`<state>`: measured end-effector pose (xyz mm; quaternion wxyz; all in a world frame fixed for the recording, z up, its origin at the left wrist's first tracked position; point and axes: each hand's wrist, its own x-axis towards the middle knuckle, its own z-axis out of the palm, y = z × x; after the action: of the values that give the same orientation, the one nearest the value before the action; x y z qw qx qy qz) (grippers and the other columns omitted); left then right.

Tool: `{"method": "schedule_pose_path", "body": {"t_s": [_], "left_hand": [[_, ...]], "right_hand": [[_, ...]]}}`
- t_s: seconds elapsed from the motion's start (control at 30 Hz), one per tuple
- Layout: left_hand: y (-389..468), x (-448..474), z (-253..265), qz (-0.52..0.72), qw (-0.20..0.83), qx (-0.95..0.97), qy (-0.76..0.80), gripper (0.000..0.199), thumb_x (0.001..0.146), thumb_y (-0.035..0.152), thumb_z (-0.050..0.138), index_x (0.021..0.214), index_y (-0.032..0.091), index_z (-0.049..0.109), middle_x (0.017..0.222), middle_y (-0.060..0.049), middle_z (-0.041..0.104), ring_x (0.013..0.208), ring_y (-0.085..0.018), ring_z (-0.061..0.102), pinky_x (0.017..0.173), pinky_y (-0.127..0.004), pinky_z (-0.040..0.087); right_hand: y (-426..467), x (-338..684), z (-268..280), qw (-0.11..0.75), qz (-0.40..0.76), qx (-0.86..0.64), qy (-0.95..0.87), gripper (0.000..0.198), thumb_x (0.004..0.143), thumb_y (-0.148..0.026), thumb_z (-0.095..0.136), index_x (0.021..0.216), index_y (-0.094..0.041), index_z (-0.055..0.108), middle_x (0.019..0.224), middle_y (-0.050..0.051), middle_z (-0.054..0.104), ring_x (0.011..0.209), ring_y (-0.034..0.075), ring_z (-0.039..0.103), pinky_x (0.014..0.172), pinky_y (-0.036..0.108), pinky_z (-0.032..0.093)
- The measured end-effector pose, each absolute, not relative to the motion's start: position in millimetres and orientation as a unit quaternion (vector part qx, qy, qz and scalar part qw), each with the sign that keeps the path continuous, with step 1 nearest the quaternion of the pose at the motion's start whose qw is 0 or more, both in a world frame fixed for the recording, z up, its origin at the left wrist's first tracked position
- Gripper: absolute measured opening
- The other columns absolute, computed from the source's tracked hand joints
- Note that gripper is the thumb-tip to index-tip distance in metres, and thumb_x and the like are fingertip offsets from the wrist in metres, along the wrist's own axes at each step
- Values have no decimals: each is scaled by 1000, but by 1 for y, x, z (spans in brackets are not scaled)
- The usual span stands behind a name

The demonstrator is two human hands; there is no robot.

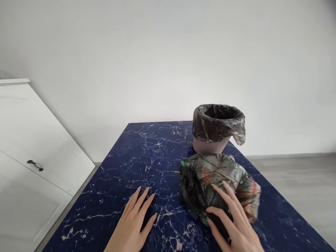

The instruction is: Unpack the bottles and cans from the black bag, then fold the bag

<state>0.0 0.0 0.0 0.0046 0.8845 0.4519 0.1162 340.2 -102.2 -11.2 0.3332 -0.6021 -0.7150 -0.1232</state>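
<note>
My left hand [134,217] is at the near side of the blue marbled table [147,157], palm down, its fingers spread and nothing in them. On the right, a filled black plastic garbage bag [207,171] lies slumped on the tabletop. Coloured contents, orange, green and pink, show through its thin film. My right hand [233,220] rests against the near side of this bag with fingers apart, touching it without closing round it. The bag's mouth cannot be made out, and its underside is hidden.
Just behind the bag stands a pinkish trash bin [210,146] near the table's right edge, its black liner [217,127] folded over the rim. A white cabinet [34,140] with a dark handle is at left. A pale wall [157,63] rises behind; grey floor [296,182] shows at right.
</note>
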Motion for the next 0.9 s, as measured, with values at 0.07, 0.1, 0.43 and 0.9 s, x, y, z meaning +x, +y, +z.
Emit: {"method": "schedule_pose_path", "body": {"t_s": [0.07, 0.1, 0.43, 0.9], "left_hand": [[16, 13, 6, 132, 24, 889, 437, 63, 110, 47, 54, 170, 42, 35, 172, -3, 45, 159, -40, 41, 114, -65, 56], [26, 20, 9, 148, 35, 888, 434, 62, 111, 46, 53, 170, 40, 35, 172, -5, 47, 159, -39, 42, 117, -64, 54], [98, 46, 25, 356, 211, 803, 429, 39, 111, 28, 33, 141, 23, 59, 138, -13, 70, 127, -27, 68, 107, -45, 57], [106, 11, 36, 542, 192, 652, 494, 17, 104, 25, 42, 109, 24, 58, 114, -8, 70, 109, -24, 68, 99, -41, 54]], "right_hand": [[-95, 328, -9, 327, -102, -581, -738, 21, 104, -33, 62, 123, -30, 71, 173, 6, 39, 164, 47, 26, 105, 66, 63], [-91, 322, -6, 324, -91, -569, -750, 21, 103, -30, 64, 123, -30, 70, 173, 5, 39, 164, 46, 25, 106, 67, 62], [-34, 286, 25, 346, 74, -462, -813, 18, 104, -17, 60, 116, -27, 69, 171, 8, 44, 165, 40, 25, 118, 65, 52], [-2, 308, -9, 568, 89, -518, -634, 17, 108, -19, 54, 121, -27, 60, 128, 13, 66, 121, 28, 67, 99, 47, 59]]}}
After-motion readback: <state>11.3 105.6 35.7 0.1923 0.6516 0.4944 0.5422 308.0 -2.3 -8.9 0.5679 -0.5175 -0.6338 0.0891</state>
